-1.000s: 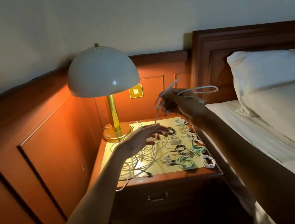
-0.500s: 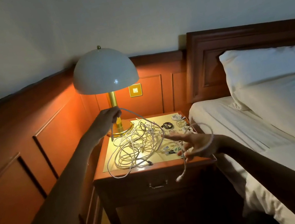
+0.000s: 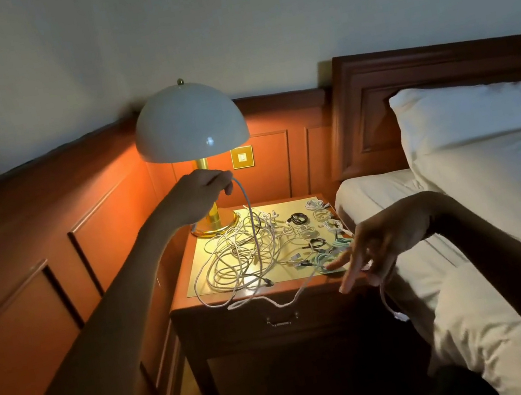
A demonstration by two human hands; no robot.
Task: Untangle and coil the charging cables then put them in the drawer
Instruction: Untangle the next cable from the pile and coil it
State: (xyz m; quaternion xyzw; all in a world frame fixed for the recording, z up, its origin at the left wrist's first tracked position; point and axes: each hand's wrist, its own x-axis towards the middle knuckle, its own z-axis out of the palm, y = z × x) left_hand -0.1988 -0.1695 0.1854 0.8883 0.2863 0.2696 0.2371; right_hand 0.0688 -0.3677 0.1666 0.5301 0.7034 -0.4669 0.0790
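A tangle of white charging cables [image 3: 242, 259] lies on the nightstand's yellow top [image 3: 203, 277]. My left hand [image 3: 204, 190] is raised beside the lamp stem and grips one white cable [image 3: 249, 209], which hangs down into the tangle. My right hand [image 3: 377, 244] hovers at the front right corner with fingers spread. A white cable [image 3: 284, 302] sags along the front edge to those fingers, and its plug [image 3: 400, 315] dangles below them. Several small coiled cables, white [image 3: 318, 209], black [image 3: 298, 218] and teal [image 3: 321, 261], lie on the right side. The drawer [image 3: 282, 319] below is closed.
A domed white lamp [image 3: 189, 122] on a brass base [image 3: 215, 224] stands at the back left of the nightstand. Wood panelling [image 3: 50, 234] runs along the left wall. A bed [image 3: 472, 264] with a white pillow [image 3: 474, 114] sits close on the right.
My left hand has lifted a white cable from the tangle up beside the lamp. My right hand dropped from head height to the front right corner, and the loops it held have gone slack.
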